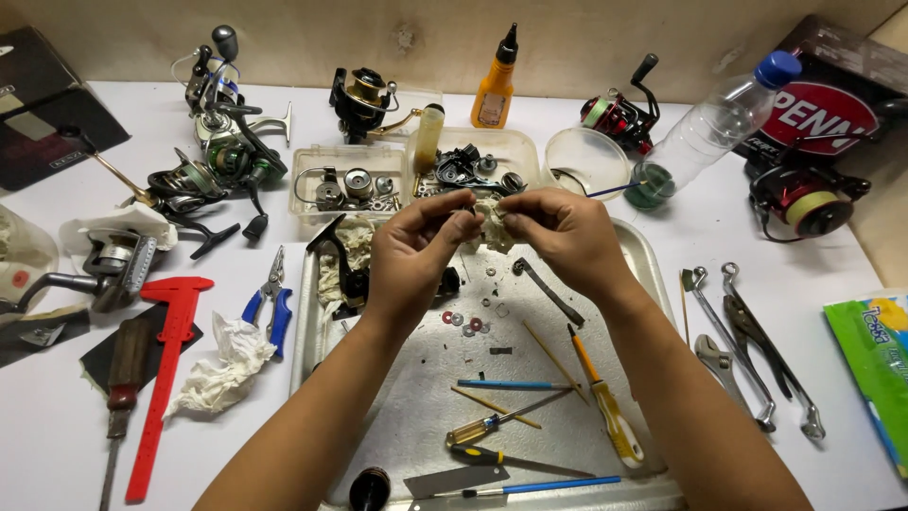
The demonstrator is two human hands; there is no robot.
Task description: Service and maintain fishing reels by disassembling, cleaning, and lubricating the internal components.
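You are looking down at two hands, your left hand (409, 254) and right hand (566, 237), sharing one scrap of cloth (492, 220). Two clear parts trays (312, 161) (522, 147) are sitting behind them, and one round clear lid (586, 156). Two bottles are showing: one orange oil bottle (495, 85) and one clear plastic bottle (709, 128). You are keeping one red caliper (165, 369), one pair of blue-handled pliers (270, 308) and one yellow-handled screwdriver (610, 412) near. Fishing reels number at least six.
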